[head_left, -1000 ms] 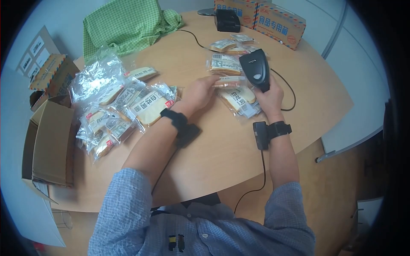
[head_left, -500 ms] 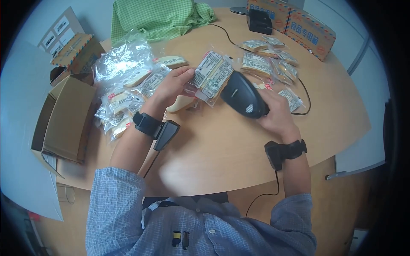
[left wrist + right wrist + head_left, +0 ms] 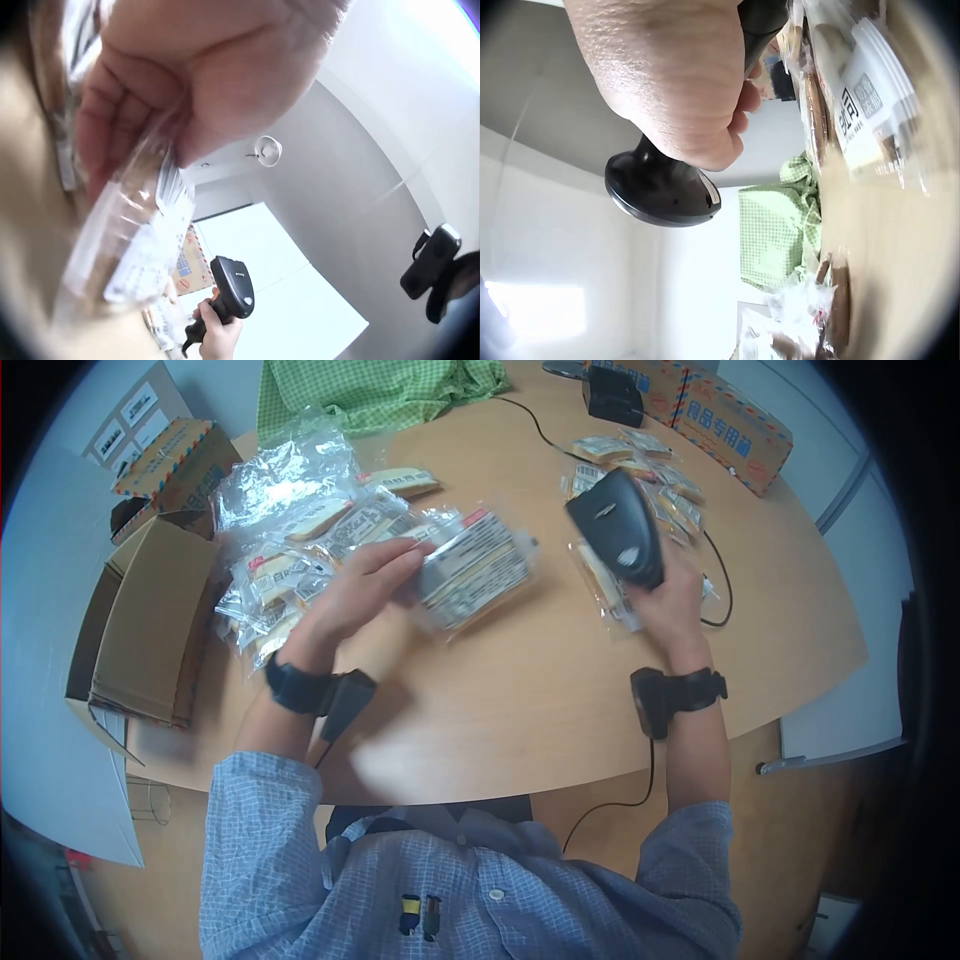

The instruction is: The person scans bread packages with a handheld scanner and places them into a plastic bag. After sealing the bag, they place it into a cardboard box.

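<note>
In the head view my left hand (image 3: 365, 585) pinches the near-left edge of a clear bread packet (image 3: 480, 568), its printed label side up, held over the middle of the table. The left wrist view shows the packet's plastic gripped between thumb and curled fingers. My right hand (image 3: 672, 605) grips a black barcode scanner (image 3: 618, 530) by its handle, above the packets at the right. Beneath it, a bread packet (image 3: 862, 112) lies on the table. To the left sits a pile of bagged bread slices (image 3: 300, 550), partly behind my left hand.
An open cardboard box (image 3: 150, 620) stands at the left edge, another box (image 3: 185, 465) behind it. At the back are a green checked cloth (image 3: 370, 395), a black stand (image 3: 613, 398) and printed cartons (image 3: 735, 430). A black cable (image 3: 727, 585) curves round the right-hand packets (image 3: 640, 455).
My left hand took the packet from the right group, brought it leftward past the scanner, then further left towards the pile. The scanner first came over to the packet, then swung back right.
</note>
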Tool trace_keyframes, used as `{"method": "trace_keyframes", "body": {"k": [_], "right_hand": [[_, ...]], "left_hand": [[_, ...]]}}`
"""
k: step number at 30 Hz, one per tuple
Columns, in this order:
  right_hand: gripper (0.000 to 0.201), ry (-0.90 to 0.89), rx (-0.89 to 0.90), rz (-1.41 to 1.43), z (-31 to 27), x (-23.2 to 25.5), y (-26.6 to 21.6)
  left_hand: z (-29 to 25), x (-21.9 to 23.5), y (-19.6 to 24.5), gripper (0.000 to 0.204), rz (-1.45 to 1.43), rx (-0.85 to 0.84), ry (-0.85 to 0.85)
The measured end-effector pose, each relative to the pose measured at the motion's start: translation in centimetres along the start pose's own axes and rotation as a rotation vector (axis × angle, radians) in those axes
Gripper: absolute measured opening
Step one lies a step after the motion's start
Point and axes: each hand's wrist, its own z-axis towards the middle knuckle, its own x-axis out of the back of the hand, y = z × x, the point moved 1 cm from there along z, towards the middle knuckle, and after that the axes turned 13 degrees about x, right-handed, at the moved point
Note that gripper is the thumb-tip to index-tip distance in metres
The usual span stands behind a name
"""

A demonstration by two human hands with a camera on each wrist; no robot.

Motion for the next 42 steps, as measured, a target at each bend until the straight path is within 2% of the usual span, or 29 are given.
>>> {"method": "trace_keyframes", "body": {"k": [2, 4, 6, 7, 8, 9, 10, 15, 17, 19, 20, 22, 26, 27, 29, 31, 32, 34, 36, 38, 40, 42], "right_hand": [[0.043, 0.087, -0.192, 0.136, -0.6, 0.3, 1.4], [0.038, 0.106, -0.238, 0.142, -0.7, 0.3, 2.3], [0.034, 0.150, -0.278, 0.134, -0.9, 0.3, 2.8], [0.030, 0.162, -0.272, 0.096, -1.2, 0.1, 3.3], [0.030, 0.160, -0.286, 0.079, -1.2, 0.3, 3.2], [0.030, 0.169, -0.299, 0.051, -1.0, 0.6, 3.0], [0.029, 0.177, -0.308, 0.022, -0.7, 0.8, 2.8], [0.032, 0.272, -0.299, -0.028, -1.1, 1.4, 3.5], [0.032, 0.270, -0.283, -0.033, -1.3, 1.3, 3.6], [0.032, 0.251, -0.269, -0.019, -1.4, 1.2, 3.9], [0.032, 0.254, -0.261, -0.023, -1.5, 1.1, 4.0], [0.031, 0.235, -0.288, -0.008, -1.7, 0.9, 4.2], [0.027, 0.249, -0.316, 0.021, -1.6, 1.7, 4.1], [0.027, 0.303, -0.292, 0.047, -1.5, 1.8, 4.3], [0.026, 0.324, -0.295, 0.064, -1.6, 2.1, 4.5], [0.027, 0.330, -0.337, 0.153, -1.6, 2.3, 4.2], [0.027, 0.335, -0.337, 0.172, -1.3, 2.5, 3.6], [0.030, 0.148, -0.301, 0.277, -0.7, 2.4, 2.6], [0.036, 0.095, -0.245, 0.333, -0.6, 1.6, 1.8], [0.042, -0.090, -0.106, 0.264, -0.1, 1.1, 0.2], [0.045, -0.121, -0.075, 0.341, 0.1, 0.4, -0.5], [0.047, -0.245, -0.066, 0.340, 0.4, 0.1, -1.3]], "left_hand": [[-1.4, 1.8, -1.1, 0.032, 0.024, 0.079, -0.039], [-2.5, 3.4, -2.6, 0.028, 0.050, 0.159, -0.073], [-3.2, 4.3, -4.2, 0.023, 0.430, 0.096, 0.131], [-4.5, 3.3, -2.1, 0.021, 0.711, 0.071, 0.341], [-4.8, 2.9, -2.1, 0.020, 0.847, -0.005, 0.496], [-4.9, 2.2, -1.6, 0.020, 0.878, -0.218, 0.618], [-5.2, 1.4, -0.8, 0.025, 0.842, -0.353, 0.662], [-1.9, -6.9, 2.8, 0.052, 0.729, -0.581, 0.180], [1.4, -10.7, 3.5, 0.064, 0.766, -0.611, 0.078], [5.1, -14.6, 3.2, 0.063, 0.844, -0.736, 0.167], [6.2, -16.1, 3.2, 0.063, 0.841, -0.742, 0.173], [8.0, -18.2, 2.9, 0.058, 0.932, -0.540, 0.072], [9.5, -18.2, 2.7, 0.050, 0.938, -0.552, 0.119], [9.6, -17.2, 2.6, 0.043, 0.734, -0.525, 0.110], [7.7, -14.5, 4.2, 0.031, 0.464, -0.334, 0.186], [9.3, -11.2, 1.8, 0.026, -0.095, -0.207, 0.154], [8.6, -9.4, 1.6, 0.026, -0.084, -0.201, 0.168], [7.2, -6.5, 1.0, 0.027, -0.784, 0.065, -0.073], [6.2, -4.9, 0.5, 0.028, -0.818, 0.094, -0.071], [5.5, -4.1, 0.1, 0.030, -0.859, 0.123, -0.083], [5.1, -3.9, 0.1, 0.030, -0.874, 0.114, -0.132], [5.0, -3.7, -0.4, 0.030, -0.851, 0.111, -0.139]]}}
